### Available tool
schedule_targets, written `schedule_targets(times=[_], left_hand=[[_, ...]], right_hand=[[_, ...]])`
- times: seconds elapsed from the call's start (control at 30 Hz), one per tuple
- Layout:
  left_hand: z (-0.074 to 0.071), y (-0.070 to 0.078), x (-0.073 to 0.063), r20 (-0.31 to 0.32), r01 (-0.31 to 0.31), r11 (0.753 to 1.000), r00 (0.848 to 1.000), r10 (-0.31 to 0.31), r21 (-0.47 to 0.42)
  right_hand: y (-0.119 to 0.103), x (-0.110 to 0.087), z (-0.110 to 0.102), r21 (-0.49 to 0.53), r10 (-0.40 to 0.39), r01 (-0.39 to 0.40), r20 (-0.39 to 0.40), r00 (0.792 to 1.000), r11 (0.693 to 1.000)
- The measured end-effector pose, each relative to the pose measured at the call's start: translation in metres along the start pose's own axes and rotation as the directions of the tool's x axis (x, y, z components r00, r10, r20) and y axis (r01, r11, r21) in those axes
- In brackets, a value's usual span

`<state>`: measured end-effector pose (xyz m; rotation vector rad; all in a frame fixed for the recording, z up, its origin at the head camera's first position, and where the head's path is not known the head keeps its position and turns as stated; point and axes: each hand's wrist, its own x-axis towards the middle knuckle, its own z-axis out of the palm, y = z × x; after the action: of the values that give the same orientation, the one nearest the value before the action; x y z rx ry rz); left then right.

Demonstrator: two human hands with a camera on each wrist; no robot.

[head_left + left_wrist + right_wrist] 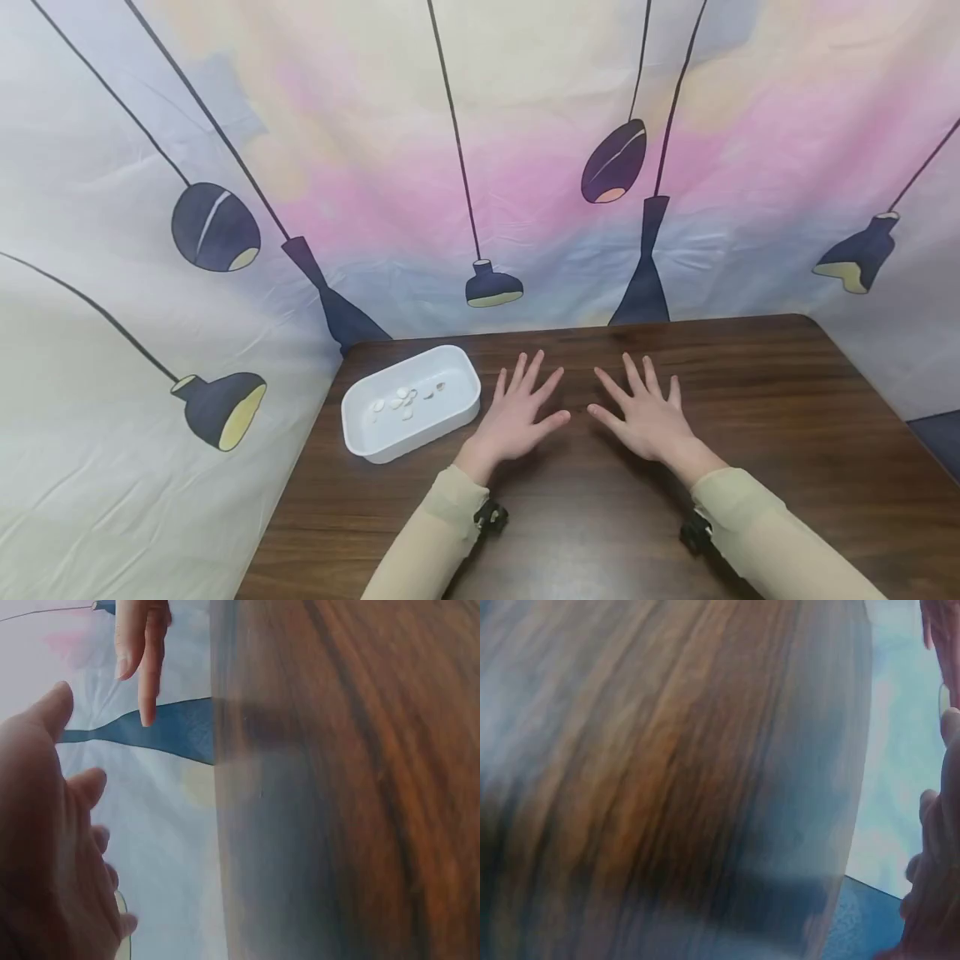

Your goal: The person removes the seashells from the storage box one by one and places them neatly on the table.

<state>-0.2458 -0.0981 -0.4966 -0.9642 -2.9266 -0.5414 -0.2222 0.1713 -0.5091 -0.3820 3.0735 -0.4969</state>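
Over the dark wood-grain desk (pixel 585 517), I see the left hand (pixel 517 421) and right hand (pixel 651 422) side by side, slightly apart, thumbs pointing toward each other. Grip wide on both, fingers fanned. White rectangular tray (pixel 431 432) sits at the desk's far left corner, just beside the left hand; small pale shell-like pieces (pixel 402 393) lie scattered on its bottom. Light sleeves (pixel 427 533), black wrist mounts (pixel 491 517). Behind the desk, I get a pastel backdrop cloth (pixel 540 83) printed with dark pendant lamps (pixel 493 286).
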Motion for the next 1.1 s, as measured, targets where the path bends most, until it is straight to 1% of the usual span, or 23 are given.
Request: schedule_targets(times=[0.07, 0.17, 0.27, 0.33, 0.37, 0.43, 0.47, 0.57, 0.63, 0.67, 0.7, 0.73, 0.77, 0.8, 0.83, 0.87, 0.9, 0.97, 1.0, 1.1], left_hand=[[-0.005, -0.001, -0.002, -0.02, -0.012, 0.998, 1.0, 0.011, -0.055], [-0.014, -0.004, -0.011, -0.058, -0.002, 0.985, 0.998, -0.008, -0.173], [-0.026, -0.015, -0.025, -0.144, -0.018, 0.958, 0.989, -0.025, -0.285], [-0.034, -0.027, -0.037, -0.223, -0.031, 0.944, 0.974, -0.046, -0.329], [-0.039, -0.034, -0.043, -0.274, -0.047, 0.936, 0.96, -0.053, -0.348], [-0.049, -0.05, -0.056, -0.369, -0.052, 0.927, 0.925, -0.095, -0.371], [-0.054, -0.059, -0.063, -0.412, -0.051, 0.922, 0.903, -0.121, -0.384], [-0.068, -0.087, -0.085, -0.526, -0.044, 0.906, 0.826, -0.205, -0.421], [-0.076, -0.103, -0.1, -0.567, -0.017, 0.898, 0.78, -0.264, -0.44], [-0.08, -0.111, -0.108, -0.581, -0.005, 0.893, 0.761, -0.289, -0.45], [-0.084, -0.118, -0.115, -0.585, 0.017, 0.885, 0.744, -0.322, -0.465], [-0.087, -0.125, -0.122, -0.582, 0.046, 0.877, 0.731, -0.356, -0.478], [-0.09, -0.132, -0.13, -0.57, 0.078, 0.863, 0.721, -0.395, -0.5], [-0.092, -0.138, -0.137, -0.549, 0.113, 0.846, 0.714, -0.434, -0.521], [-0.095, -0.144, -0.144, -0.522, 0.146, 0.824, 0.71, -0.473, -0.547], [-0.097, -0.149, -0.151, -0.489, 0.183, 0.802, 0.709, -0.508, -0.568], [-0.099, -0.154, -0.157, -0.449, 0.218, 0.778, 0.712, -0.54, -0.59], [-0.103, -0.163, -0.169, -0.361, 0.284, 0.734, 0.726, -0.585, -0.617], [-0.104, -0.168, -0.174, -0.321, 0.31, 0.718, 0.736, -0.596, -0.623], [-0.105, -0.18, -0.189, -0.21, 0.368, 0.683, 0.766, -0.607, -0.631]], right_hand=[[0.0, 0.001, -0.001, 0.023, -0.015, 0.015, 0.0, 1.0, 1.0], [-0.003, 0.0, -0.002, 0.066, -0.034, 0.035, -0.014, 0.999, 0.997], [-0.005, -0.001, -0.001, 0.126, -0.046, 0.051, -0.046, 0.998, 0.991], [-0.006, -0.002, 0.001, 0.185, -0.043, 0.055, -0.064, 0.997, 0.981], [-0.007, -0.003, 0.002, 0.221, -0.041, 0.056, -0.073, 0.996, 0.974], [-0.01, -0.003, 0.003, 0.304, -0.034, 0.059, -0.088, 0.996, 0.951], [-0.011, -0.003, 0.004, 0.348, -0.03, 0.06, -0.091, 0.995, 0.936], [-0.015, -0.002, 0.005, 0.46, -0.03, 0.077, -0.108, 0.994, 0.885], [-0.017, 0.0, 0.005, 0.504, -0.031, 0.088, -0.12, 0.992, 0.859], [-0.017, 0.0, 0.004, 0.519, -0.029, 0.092, -0.128, 0.991, 0.85], [-0.018, 0.001, 0.003, 0.532, -0.03, 0.094, -0.128, 0.991, 0.842], [-0.018, 0.001, 0.002, 0.541, -0.026, 0.094, -0.131, 0.991, 0.836], [-0.018, 0.002, 0.002, 0.548, -0.02, 0.091, -0.133, 0.991, 0.831], [-0.018, 0.002, 0.001, 0.554, -0.015, 0.087, -0.133, 0.991, 0.828], [-0.019, 0.002, 0.001, 0.561, -0.014, 0.085, -0.13, 0.991, 0.824], [-0.019, 0.003, 0.0, 0.568, -0.016, 0.085, -0.126, 0.992, 0.819], [-0.019, 0.003, 0.0, 0.574, -0.019, 0.085, -0.121, 0.993, 0.814], [-0.019, 0.004, 0.001, 0.575, -0.024, 0.092, -0.125, 0.992, 0.813], [-0.019, 0.004, 0.001, 0.577, -0.03, 0.097, -0.125, 0.992, 0.811], [-0.021, 0.004, 0.002, 0.576, -0.047, 0.112, -0.127, 0.991, 0.81]])
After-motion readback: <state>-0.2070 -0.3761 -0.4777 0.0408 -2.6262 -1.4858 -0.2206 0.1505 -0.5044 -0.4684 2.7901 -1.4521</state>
